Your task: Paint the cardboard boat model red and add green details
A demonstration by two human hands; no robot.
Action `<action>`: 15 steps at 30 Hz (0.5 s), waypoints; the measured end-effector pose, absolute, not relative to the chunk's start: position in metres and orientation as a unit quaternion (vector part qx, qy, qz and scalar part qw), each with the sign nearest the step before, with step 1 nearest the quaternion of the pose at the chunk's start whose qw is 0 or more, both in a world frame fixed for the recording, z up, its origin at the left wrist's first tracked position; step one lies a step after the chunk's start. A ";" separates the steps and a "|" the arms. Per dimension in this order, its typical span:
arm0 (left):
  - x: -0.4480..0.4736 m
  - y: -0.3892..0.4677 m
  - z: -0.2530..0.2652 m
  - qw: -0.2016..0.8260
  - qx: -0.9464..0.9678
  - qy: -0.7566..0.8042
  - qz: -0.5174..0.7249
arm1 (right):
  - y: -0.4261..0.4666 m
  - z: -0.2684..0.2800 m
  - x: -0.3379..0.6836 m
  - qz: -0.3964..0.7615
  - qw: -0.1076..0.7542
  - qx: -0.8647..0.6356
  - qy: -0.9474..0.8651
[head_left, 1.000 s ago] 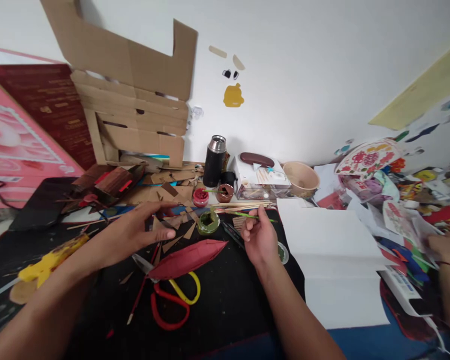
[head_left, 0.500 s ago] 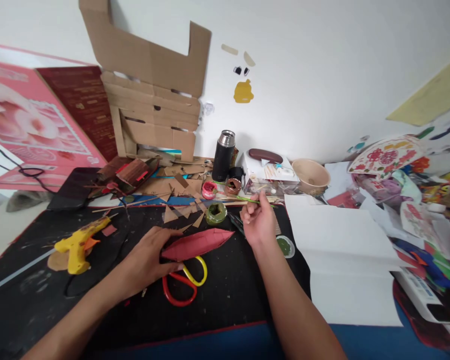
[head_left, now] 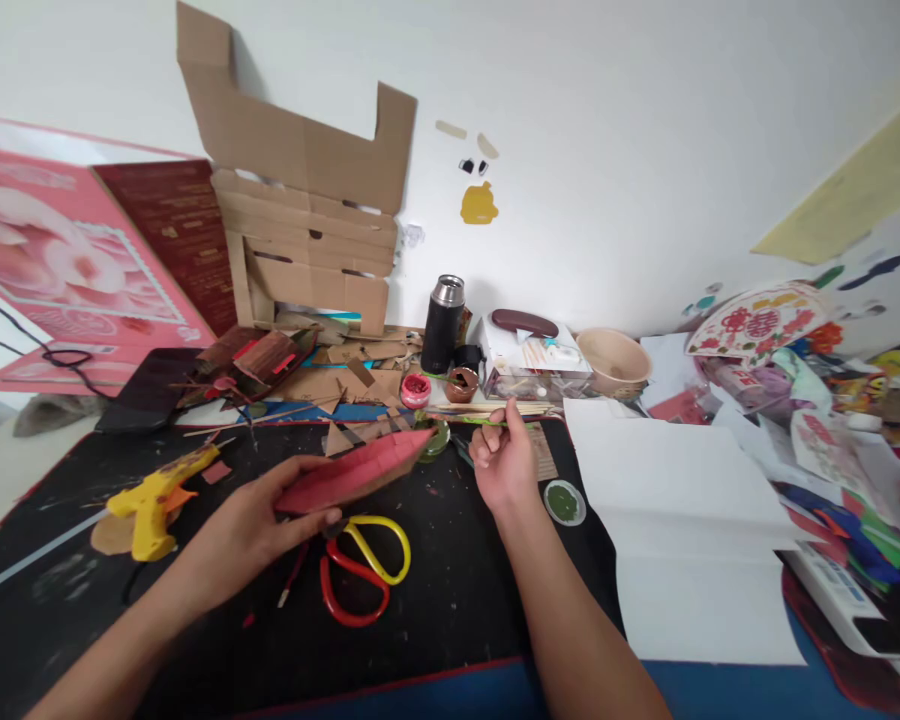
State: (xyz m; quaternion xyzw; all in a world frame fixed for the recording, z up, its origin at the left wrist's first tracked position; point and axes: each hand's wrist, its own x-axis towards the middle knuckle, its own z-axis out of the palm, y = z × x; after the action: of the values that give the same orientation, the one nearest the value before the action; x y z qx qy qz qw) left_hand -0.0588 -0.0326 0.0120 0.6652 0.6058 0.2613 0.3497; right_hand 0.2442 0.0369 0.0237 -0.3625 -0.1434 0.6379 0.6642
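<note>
My left hand (head_left: 266,520) grips the back end of a red boat-shaped cardboard piece (head_left: 356,468), fingers above and thumb below, raised over the black mat with its tip pointing right. My right hand (head_left: 504,458) is closed around a thin green stick (head_left: 496,423), mostly hidden by the fingers; I cannot tell whether it is a paintbrush. The boat's tip partly covers an open jar of green paint (head_left: 440,441). Below the piece lie scissors (head_left: 351,621) with one red and one yellow handle. A lid holding green paint (head_left: 564,502) rests right of my right wrist.
A yellow glue gun (head_left: 148,508) lies on the left. Behind stand a pink paint jar (head_left: 415,392), a brown paint jar (head_left: 462,388) and a black thermos (head_left: 442,335). White paper (head_left: 690,520) covers the right side. Cardboard scraps (head_left: 367,440) lie near the green jar.
My left hand has lifted and tilted the red piece, moving it left so its brown underside shows. My right hand has turned slightly, and less of the green stick shows.
</note>
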 end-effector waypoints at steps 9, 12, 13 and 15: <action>-0.054 0.019 0.029 0.387 0.600 0.602 0.358 | 0.046 0.028 0.238 0.651 0.662 -0.323 -0.183; -0.045 0.033 0.026 0.377 0.620 0.585 0.361 | 0.056 0.037 0.233 0.649 0.669 -0.304 -0.195; -0.044 0.037 0.023 0.371 0.622 0.589 0.358 | 0.059 0.039 0.230 0.647 0.671 -0.299 -0.201; -0.043 0.040 0.014 0.369 0.608 0.599 0.369 | 0.062 0.042 0.224 0.643 0.674 -0.293 -0.215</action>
State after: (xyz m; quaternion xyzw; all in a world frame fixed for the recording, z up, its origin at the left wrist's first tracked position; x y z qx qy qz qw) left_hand -0.0430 0.0403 0.0144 0.6078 0.5985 0.3695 0.3685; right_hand 0.2238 0.0617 0.0425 -0.2931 -0.2154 0.6428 0.6742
